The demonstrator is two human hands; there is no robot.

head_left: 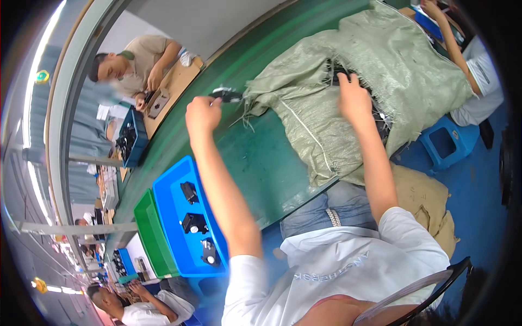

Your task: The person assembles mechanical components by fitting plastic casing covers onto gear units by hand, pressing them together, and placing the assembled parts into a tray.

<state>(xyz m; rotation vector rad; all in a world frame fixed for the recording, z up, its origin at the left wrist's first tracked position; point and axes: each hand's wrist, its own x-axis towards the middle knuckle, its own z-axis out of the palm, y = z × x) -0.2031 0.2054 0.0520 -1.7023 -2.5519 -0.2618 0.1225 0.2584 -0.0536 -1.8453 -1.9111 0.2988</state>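
Observation:
My left hand (204, 115) is raised over the green work surface, its fingers closed on a small black part (227, 95) with a shiny, blurred surface. My right hand (354, 100) is at the torn opening of a pale green woven sack (293, 117). Its fingers are bent over a dark part (338, 75) at the frayed edge, their tips partly hidden. More black pieces (383, 124) show inside the sack beside my right wrist. To the left of my left forearm, a blue bin (167, 217) holds a few black parts (194, 223) with spaces between them.
A green bin (145, 212) stands against the blue bin's far side. Across the green surface (266, 163), a person (147, 60) works beside another blue bin (140, 144) of black parts. A blue stool (448, 142) and tan sack (421, 198) are at my right. Another person's arm (454, 51) is beyond the sack.

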